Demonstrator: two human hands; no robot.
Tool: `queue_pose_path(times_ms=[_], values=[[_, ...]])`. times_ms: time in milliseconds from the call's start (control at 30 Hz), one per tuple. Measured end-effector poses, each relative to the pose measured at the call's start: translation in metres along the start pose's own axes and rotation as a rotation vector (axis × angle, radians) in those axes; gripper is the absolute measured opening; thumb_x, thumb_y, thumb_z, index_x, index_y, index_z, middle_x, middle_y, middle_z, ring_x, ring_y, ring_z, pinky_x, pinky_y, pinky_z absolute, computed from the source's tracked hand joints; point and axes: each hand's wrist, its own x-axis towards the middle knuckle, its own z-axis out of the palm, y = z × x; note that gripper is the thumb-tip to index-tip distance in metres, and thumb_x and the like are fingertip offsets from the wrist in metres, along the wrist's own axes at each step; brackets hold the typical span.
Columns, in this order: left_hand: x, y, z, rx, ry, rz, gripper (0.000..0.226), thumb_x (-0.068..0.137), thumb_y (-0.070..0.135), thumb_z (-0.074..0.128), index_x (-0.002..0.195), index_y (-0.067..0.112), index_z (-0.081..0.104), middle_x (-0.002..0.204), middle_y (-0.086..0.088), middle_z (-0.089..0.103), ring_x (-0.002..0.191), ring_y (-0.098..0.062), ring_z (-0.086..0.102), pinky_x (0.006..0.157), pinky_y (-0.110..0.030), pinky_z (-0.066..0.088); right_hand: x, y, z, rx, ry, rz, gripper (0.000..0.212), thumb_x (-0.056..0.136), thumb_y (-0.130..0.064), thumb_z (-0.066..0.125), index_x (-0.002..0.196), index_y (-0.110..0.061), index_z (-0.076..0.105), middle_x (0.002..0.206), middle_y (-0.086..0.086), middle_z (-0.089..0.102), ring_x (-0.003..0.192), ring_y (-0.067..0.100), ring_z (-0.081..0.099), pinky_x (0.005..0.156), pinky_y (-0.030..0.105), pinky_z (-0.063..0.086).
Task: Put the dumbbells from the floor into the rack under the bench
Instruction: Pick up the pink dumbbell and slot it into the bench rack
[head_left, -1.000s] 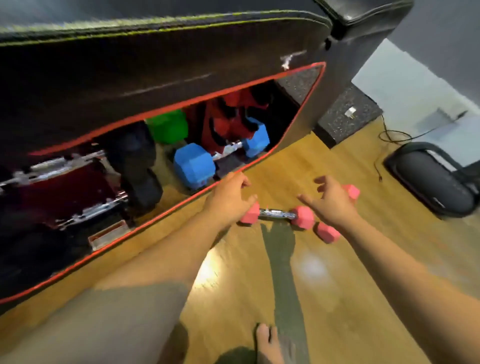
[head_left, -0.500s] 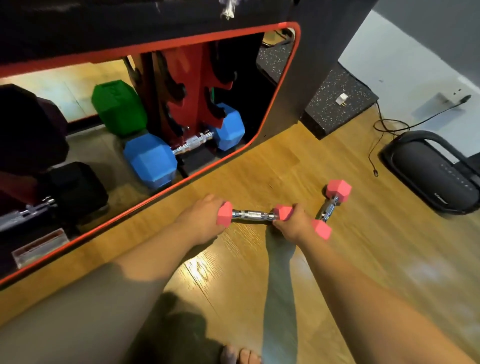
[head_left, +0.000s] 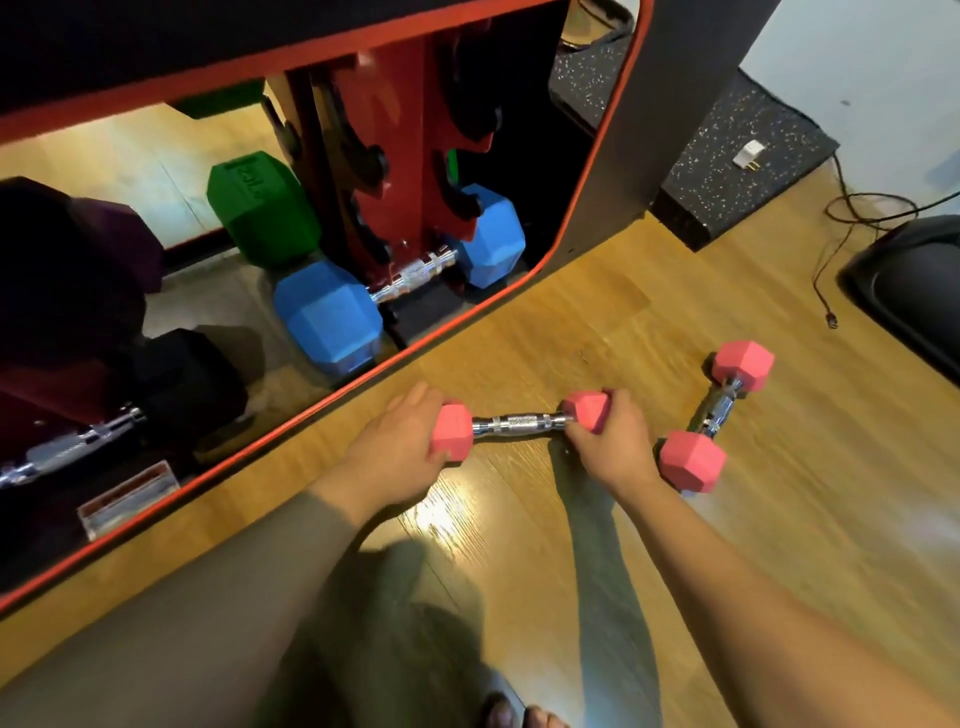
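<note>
Dumbbell (head_left: 522, 423) now between both hands' grip.

Both arms reach forward and down, forearms bare. The left hand (head_left: 397, 451) curls around one pink end of a dumbbell (head_left: 519, 423), and the right hand (head_left: 613, 441) grips the other end, knuckles up, wrists roughly level with each other.

At your right, a black speaker (head_left: 914, 291) sits on the wood floor (head_left: 779, 545), a cable (head_left: 831, 244) coiled beside it. A white plug (head_left: 748, 154) lies on the speckled mat (head_left: 727, 150).
</note>
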Motion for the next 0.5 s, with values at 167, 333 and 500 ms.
queue_pose_path(times_ms=[167, 333, 500], values=[[-0.049, -0.021, 0.01, -0.023, 0.244, -0.193, 0.062, 0.072, 0.045, 0.075, 0.124, 0.03, 0.044, 0.114, 0.01, 0.039, 0.106, -0.009, 0.04, 0.085, -0.026, 0.043, -0.008, -0.034, 0.033, 0.069, -0.079, -0.175, 0.057, 0.08, -0.03, 0.076, 0.128, -0.015, 0.049, 0.114, 0.002, 0.051, 0.103, 0.018, 0.048, 0.082, 0.03, 0.037], [-0.055, -0.036, 0.023, -0.071, 0.291, -0.322, 0.078, 0.071, 0.049, 0.078, 0.136, 0.025, 0.042, 0.125, 0.006, 0.039, 0.116, -0.013, 0.037, 0.094, -0.029, 0.042, -0.014, -0.047, 0.048, 0.113, -0.136, -0.234, 0.069, 0.083, -0.033, 0.073, 0.14, -0.013, 0.04, 0.122, 0.004, 0.047, 0.108, 0.016, 0.045, 0.089, 0.031, 0.037], [-0.063, -0.037, 0.021, -0.177, 0.309, -0.347, 0.088, 0.065, 0.046, 0.085, 0.138, 0.029, 0.037, 0.126, 0.009, 0.034, 0.117, -0.009, 0.038, 0.093, -0.029, 0.044, -0.014, -0.048, 0.044, 0.106, -0.15, -0.252, 0.068, 0.084, -0.029, 0.074, 0.14, -0.01, 0.041, 0.122, 0.005, 0.046, 0.106, 0.014, 0.043, 0.088, 0.028, 0.034]])
